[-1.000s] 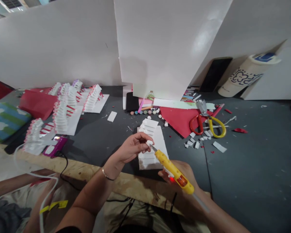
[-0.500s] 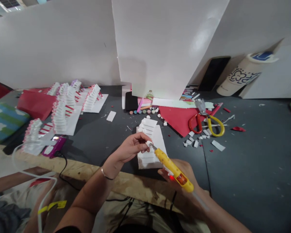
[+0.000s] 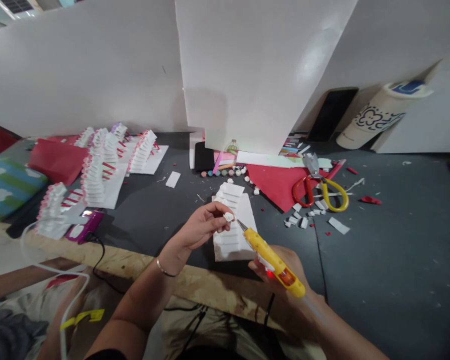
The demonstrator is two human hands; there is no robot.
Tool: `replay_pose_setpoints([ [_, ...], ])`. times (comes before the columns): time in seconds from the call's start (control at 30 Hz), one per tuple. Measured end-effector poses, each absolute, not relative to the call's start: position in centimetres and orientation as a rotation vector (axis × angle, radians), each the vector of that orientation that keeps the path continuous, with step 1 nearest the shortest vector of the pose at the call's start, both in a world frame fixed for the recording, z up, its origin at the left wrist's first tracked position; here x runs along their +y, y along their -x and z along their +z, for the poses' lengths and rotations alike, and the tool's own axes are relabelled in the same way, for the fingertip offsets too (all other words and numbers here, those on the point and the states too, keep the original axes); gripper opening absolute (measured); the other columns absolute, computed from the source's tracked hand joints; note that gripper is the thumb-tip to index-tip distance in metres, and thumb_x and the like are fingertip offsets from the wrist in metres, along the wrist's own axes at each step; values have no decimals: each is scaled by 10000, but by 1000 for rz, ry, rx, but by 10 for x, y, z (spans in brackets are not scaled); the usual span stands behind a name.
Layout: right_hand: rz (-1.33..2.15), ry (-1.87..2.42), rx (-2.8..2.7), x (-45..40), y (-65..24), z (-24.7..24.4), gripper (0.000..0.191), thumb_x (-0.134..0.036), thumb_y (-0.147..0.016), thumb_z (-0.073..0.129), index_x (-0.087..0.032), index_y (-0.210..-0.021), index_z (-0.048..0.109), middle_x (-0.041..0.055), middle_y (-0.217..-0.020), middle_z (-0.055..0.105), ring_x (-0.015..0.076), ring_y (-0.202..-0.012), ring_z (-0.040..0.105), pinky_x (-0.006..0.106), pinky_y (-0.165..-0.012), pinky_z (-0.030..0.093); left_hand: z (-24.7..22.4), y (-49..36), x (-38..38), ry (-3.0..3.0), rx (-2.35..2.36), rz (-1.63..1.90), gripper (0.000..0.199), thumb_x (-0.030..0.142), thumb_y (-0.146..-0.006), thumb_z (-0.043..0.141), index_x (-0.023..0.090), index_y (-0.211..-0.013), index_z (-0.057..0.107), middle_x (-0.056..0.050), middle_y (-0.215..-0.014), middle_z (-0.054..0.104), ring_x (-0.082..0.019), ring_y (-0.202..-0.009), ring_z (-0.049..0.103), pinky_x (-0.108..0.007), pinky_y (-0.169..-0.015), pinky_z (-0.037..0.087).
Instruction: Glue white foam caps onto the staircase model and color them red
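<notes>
Between thumb and fingertips, my left hand point(image 3: 204, 223) pinches a small white rolled piece point(image 3: 228, 217) that looks like a paper rose. My right hand point(image 3: 285, 262) is wrapped round a yellow hot glue gun point(image 3: 272, 262), its metal nozzle pointing at the white piece with a small gap between them. A red light glows at the trigger side. Beneath both hands lies a white board bearing a stepped white staircase model point(image 3: 228, 245); my left fingers hide its middle steps. A few white rolled pieces point(image 3: 255, 190) lie just beyond the board.
Scissors with red and yellow handles point(image 3: 320, 192) lie on red paper point(image 3: 273, 185), near white scraps point(image 3: 303, 221). Several finished staircase models point(image 3: 93, 180) stand at left beside a purple device point(image 3: 84, 227). A tumbler point(image 3: 375, 117) and phone point(image 3: 332, 114) lean at the back right. Another person's arm point(image 3: 22, 280) shows lower left.
The glue gun has drawn back down and right, its nozzle leaving the white rolled piece. My left hand has turned the piece slightly, so its face now shows.
</notes>
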State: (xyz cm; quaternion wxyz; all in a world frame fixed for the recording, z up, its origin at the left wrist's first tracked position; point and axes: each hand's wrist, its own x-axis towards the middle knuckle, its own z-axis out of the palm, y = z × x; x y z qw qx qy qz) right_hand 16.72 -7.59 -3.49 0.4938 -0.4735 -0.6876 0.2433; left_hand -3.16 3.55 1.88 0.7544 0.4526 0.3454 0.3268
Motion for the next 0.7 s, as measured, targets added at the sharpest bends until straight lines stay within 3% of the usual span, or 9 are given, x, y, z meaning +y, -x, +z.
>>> replay_pose_setpoints([
  [0.23,730,1088,-1324,-81,-168,-28,384,-492,-950,644,-226,-679,591,13,-662,620,178,-640,626,302,-628,529,25,45,47,-1039,838,908,335,378,-728,896,146,-878,709,-26,-732,663,-87,-667,561,-186,-596,412],
  [0.43,902,1231,-1220,-80,-172,-9,400,-439,-958,581,-236,-616,534,8,-605,571,204,-713,640,306,-649,522,41,47,66,-1572,1127,935,175,253,-796,751,187,-944,684,-12,-833,674,-123,-749,594,-245,-699,484],
  [0.7,915,1199,-1220,-81,-174,-18,360,-409,-949,598,-237,-638,539,12,-642,586,206,-730,634,299,-631,489,42,28,95,-2402,1067,528,90,149,-912,565,180,-949,641,-57,-953,688,-158,-827,623,-296,-794,500],
])
